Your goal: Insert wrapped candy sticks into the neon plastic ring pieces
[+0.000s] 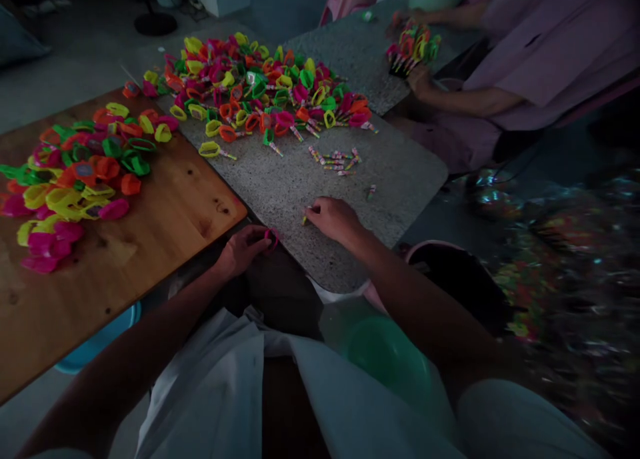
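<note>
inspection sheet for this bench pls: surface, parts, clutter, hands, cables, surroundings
surface: speckled grey board beside a brown wooden table
job's things: heap of bright plastic ring pieces on the board, second heap on the wood, cluster of striped sticks, one stray stick
clutter: green round bowl in the lap, blue tub under the table
grippers: left hand pinches small pink piece; right hand fingertips on yellowish stick
cables: thin dark line on floor, maybe a cord
surroundings: co-worker in lilac top holds a bundle of pieces; shiny blurred bags at right
</note>
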The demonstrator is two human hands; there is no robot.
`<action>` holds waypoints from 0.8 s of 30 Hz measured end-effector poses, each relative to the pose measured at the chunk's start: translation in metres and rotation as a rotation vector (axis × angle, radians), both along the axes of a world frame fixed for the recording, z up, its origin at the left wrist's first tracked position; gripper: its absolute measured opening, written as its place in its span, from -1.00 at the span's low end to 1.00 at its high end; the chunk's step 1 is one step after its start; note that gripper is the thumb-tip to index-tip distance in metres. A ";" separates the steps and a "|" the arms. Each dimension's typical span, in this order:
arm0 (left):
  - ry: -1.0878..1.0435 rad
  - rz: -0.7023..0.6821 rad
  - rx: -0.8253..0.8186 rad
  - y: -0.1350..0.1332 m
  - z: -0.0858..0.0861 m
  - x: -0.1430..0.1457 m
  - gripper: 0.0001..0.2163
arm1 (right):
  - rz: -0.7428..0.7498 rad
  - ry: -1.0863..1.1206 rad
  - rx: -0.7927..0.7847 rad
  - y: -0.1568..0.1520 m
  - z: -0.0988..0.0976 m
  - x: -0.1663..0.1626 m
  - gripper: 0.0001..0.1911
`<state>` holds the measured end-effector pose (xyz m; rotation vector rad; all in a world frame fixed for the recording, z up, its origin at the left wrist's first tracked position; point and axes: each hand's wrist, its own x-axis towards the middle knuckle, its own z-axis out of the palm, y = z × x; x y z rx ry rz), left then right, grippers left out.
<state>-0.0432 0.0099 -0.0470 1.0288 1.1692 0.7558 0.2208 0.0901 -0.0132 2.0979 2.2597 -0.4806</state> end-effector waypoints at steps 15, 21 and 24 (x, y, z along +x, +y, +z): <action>-0.099 -0.001 0.017 0.004 -0.006 -0.003 -0.61 | 0.644 0.410 0.002 -0.011 -0.008 -0.021 -0.82; -0.093 -0.007 0.019 0.005 -0.006 -0.003 -0.62 | 0.607 0.466 0.002 -0.012 -0.014 -0.023 -0.87; -0.103 0.003 -0.001 0.006 -0.005 -0.003 -0.62 | 0.601 0.458 0.011 -0.016 -0.015 -0.025 -0.87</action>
